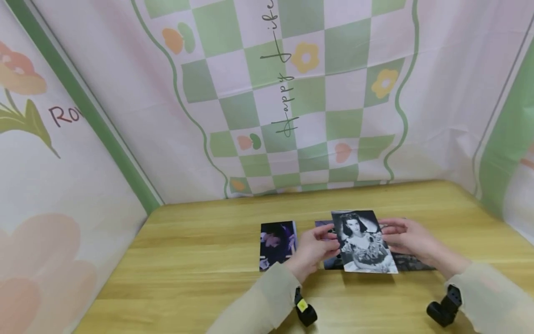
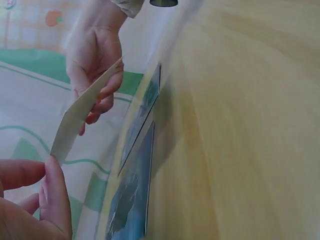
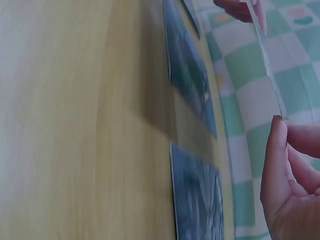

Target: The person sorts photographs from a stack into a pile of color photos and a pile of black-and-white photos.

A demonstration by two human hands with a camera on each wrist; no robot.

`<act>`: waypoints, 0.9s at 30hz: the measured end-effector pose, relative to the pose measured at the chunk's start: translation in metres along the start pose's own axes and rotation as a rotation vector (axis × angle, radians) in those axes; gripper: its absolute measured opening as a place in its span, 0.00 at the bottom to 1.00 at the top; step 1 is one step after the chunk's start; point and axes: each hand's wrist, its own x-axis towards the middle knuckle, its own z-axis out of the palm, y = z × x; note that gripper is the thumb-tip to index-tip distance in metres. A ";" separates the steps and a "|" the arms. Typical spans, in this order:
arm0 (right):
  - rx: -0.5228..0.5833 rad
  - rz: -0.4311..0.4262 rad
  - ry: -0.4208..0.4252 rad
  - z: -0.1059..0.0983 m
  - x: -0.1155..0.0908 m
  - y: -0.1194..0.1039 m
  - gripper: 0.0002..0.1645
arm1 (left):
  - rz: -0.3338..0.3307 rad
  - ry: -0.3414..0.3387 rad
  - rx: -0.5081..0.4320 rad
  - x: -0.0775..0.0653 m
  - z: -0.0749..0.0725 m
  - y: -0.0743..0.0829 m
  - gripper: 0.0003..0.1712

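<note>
Both hands hold up a black-and-white photo card [image 1: 364, 243] of a figure in a ruffled dress, its printed face toward the head camera. My left hand [image 1: 312, 250] pinches its left edge between thumb and fingers. At the opposite edge, the thumb and fingers of my right hand [image 1: 410, 239] grip it. The left wrist view shows the card's pale back [image 2: 75, 120], raised above the table. Beneath it lie two other cards, partly hidden by the held one and the hands: a bluish card [image 1: 332, 262] on the left and a dark grey card [image 1: 410, 262] on the right.
A dark purple photo card [image 1: 276, 243] lies flat on the wooden table [image 1: 187, 269], left of my left hand. Behind the table hangs a green-and-white checked cloth [image 1: 288, 93], with another printed cloth [image 1: 50, 195] at the left side. A black wrist camera [image 1: 306, 311] hangs below the left sleeve.
</note>
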 end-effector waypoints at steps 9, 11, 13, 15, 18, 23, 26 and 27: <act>-0.023 0.011 0.046 -0.027 0.001 0.020 0.33 | 0.030 0.111 -0.002 0.020 0.037 -0.020 0.28; -0.023 0.019 0.054 -0.032 0.002 0.025 0.32 | 0.028 0.132 -0.001 0.024 0.045 -0.022 0.28; -0.019 0.024 0.058 -0.038 0.003 0.028 0.34 | 0.031 0.149 0.003 0.027 0.053 -0.022 0.28; -0.027 0.024 0.059 -0.044 0.003 0.031 0.34 | 0.031 0.163 0.001 0.029 0.061 -0.021 0.28; -0.073 0.024 0.053 -0.051 0.003 0.034 0.37 | 0.039 0.172 -0.003 0.032 0.071 -0.022 0.29; -0.168 0.021 0.053 -0.061 0.001 0.037 0.36 | 0.058 0.166 0.039 0.036 0.082 -0.026 0.27; -0.176 0.031 0.058 -0.064 0.000 0.037 0.37 | 0.046 0.182 0.049 0.039 0.087 -0.029 0.26; -0.176 0.033 0.059 -0.065 0.000 0.038 0.37 | 0.043 0.188 0.044 0.040 0.089 -0.030 0.26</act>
